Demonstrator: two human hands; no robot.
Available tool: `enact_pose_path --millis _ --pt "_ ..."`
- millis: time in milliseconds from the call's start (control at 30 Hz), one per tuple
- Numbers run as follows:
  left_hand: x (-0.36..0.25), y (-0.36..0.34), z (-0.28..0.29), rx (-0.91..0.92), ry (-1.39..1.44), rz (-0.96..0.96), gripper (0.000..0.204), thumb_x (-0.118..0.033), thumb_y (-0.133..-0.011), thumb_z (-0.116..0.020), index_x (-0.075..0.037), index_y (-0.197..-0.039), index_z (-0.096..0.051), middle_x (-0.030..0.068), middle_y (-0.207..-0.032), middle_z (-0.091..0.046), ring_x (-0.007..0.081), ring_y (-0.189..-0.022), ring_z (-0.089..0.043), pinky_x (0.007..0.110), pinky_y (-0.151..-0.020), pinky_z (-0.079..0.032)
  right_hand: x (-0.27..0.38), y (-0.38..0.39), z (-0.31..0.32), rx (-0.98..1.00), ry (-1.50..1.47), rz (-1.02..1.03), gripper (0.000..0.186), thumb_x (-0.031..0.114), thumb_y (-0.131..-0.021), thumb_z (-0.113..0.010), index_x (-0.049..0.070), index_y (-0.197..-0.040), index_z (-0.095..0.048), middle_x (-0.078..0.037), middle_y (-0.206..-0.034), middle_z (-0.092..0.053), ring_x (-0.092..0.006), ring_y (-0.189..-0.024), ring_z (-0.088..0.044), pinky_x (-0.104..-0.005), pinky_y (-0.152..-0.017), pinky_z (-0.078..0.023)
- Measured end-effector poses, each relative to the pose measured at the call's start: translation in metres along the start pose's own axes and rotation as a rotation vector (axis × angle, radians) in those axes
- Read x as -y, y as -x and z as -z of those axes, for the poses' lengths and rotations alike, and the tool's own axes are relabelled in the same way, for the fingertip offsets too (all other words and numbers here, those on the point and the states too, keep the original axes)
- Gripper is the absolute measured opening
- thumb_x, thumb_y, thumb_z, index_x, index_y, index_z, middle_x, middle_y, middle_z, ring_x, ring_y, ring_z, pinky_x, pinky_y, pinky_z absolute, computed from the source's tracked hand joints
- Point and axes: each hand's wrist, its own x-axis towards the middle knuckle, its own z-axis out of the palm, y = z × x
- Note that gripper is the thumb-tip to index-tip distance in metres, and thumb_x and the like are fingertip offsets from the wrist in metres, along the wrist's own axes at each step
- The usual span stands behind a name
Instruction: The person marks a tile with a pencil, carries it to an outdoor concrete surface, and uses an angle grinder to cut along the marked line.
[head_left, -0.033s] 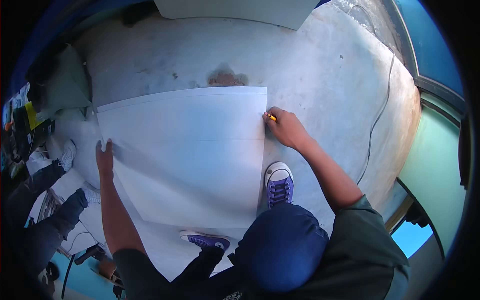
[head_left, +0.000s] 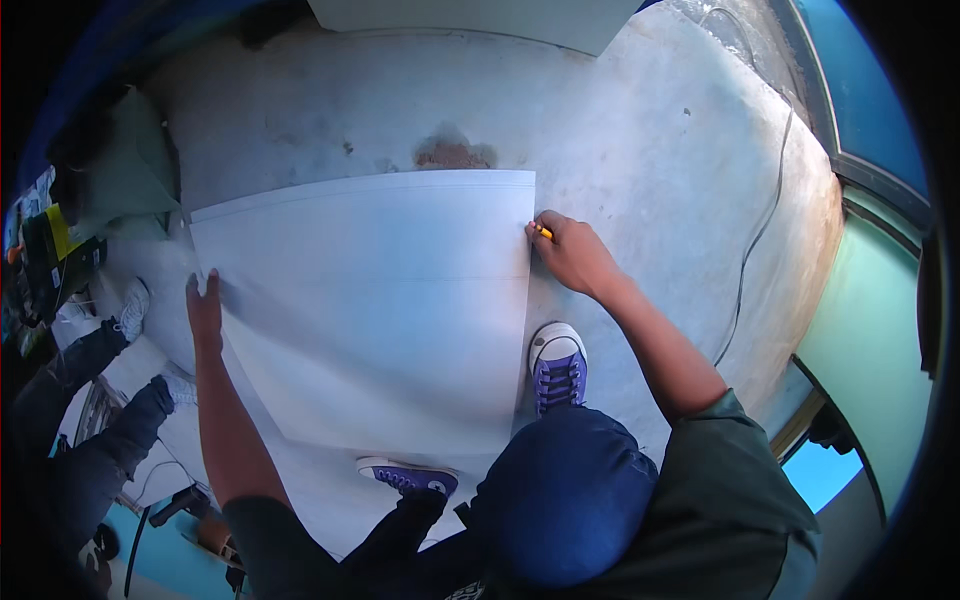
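**Sheet pinned flat, pencil at its edge**

While the big white sheet [head_left: 370, 300] lies spread on the pale concrete floor [head_left: 640, 120], the person crouches over its near side and works on it with both hands. The left hand [head_left: 204, 305] rests on the sheet's left edge, fingers stretched out flat and gripping nothing; pressed down like that, it seems meant to keep the sheet from sliding or lifting. The right hand [head_left: 572, 252] sits at the opposite, right edge, its fingers curled shut around a small orange pencil [head_left: 544, 233] whose tip touches, or lies just beside, that edge. I judge it is held there to mark the border, which would explain why the other hand steadies the far side.

The person's feet, in purple sneakers, bracket the lower part of the sheet: the right shoe [head_left: 558, 366] stands on the floor just beside the right edge, below the pencil hand, and the left shoe [head_left: 408, 476] is planted at the bottom edge. That stance keeps the body close without covering the working area.

A thin dark cable [head_left: 752, 250] trails across the floor well to the right. At the far left, another person's legs in jeans and white shoes [head_left: 130, 308] stand near the sheet's left corner, apart from the hands.
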Motion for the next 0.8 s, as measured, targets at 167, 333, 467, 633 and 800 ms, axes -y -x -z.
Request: enact_pose_path --millis 167,333,467,633,800 --pt "-0.203 -0.12 -0.206 0.109 -0.417 0.137 0.088 -0.054 -0.097 -0.058 0.009 -0.152 -0.031 0.0243 -0.152 -0.043 0.0329 -0.139 -0.045 0.039 -0.114 -0.035 -0.091 -0.176 -0.273 0.718 -0.101 0.011 0.028 0.026 -0.101 -0.052 0.0 -0.102 -0.061 -0.024 -0.091 -0.066 -0.0419 -0.088 -0.062 -0.0496 -0.08 -0.047" --pt "-0.232 -0.15 -0.283 0.189 -0.349 0.258 0.096 -0.058 -0.09 -0.067 0.009 -0.151 -0.034 0.0238 -0.152 -0.044 0.0326 -0.14 -0.044 0.039 -0.115 -0.033 -0.152 -0.219 -0.303 0.855 -0.189 -0.038 0.023 0.023 -0.1 -0.052 0.0 -0.101 -0.056 -0.03 -0.083 -0.066 -0.0501 -0.081 -0.062 -0.0563 -0.073 -0.048" --pt "-0.239 -0.157 -0.292 0.177 -0.268 0.318 0.104 -0.058 -0.085 -0.073 0.011 -0.151 -0.031 0.0252 -0.154 -0.04 0.0335 -0.143 -0.039 0.041 -0.118 -0.029 -0.158 -0.237 -0.302 0.846 -0.243 0.006 0.023 0.022 -0.1 -0.051 -0.001 -0.099 -0.054 -0.028 -0.079 -0.065 -0.0496 -0.078 -0.062 -0.0559 -0.07 -0.047" --pt "-0.26 -0.156 -0.302 0.13 -0.242 0.375 0.108 -0.054 -0.082 -0.078 0.012 -0.152 -0.029 0.0256 -0.155 -0.037 0.034 -0.143 -0.038 0.041 -0.118 -0.029 -0.167 -0.25 -0.307 0.861 -0.251 -0.016 0.027 0.024 -0.101 -0.052 -0.002 -0.097 -0.055 -0.028 -0.078 -0.064 -0.0492 -0.078 -0.061 -0.0551 -0.069 -0.046" --pt "-0.248 -0.159 -0.298 0.168 -0.227 0.344 0.109 -0.056 -0.081 -0.078 0.013 -0.151 -0.03 0.0247 -0.155 -0.038 0.0336 -0.143 -0.037 0.041 -0.119 -0.026 -0.171 -0.251 -0.318 0.875 -0.248 0.022 0.025 0.023 -0.099 -0.053 -0.002 -0.097 -0.053 -0.028 -0.078 -0.065 -0.0485 -0.078 -0.062 -0.0556 -0.07 -0.047"
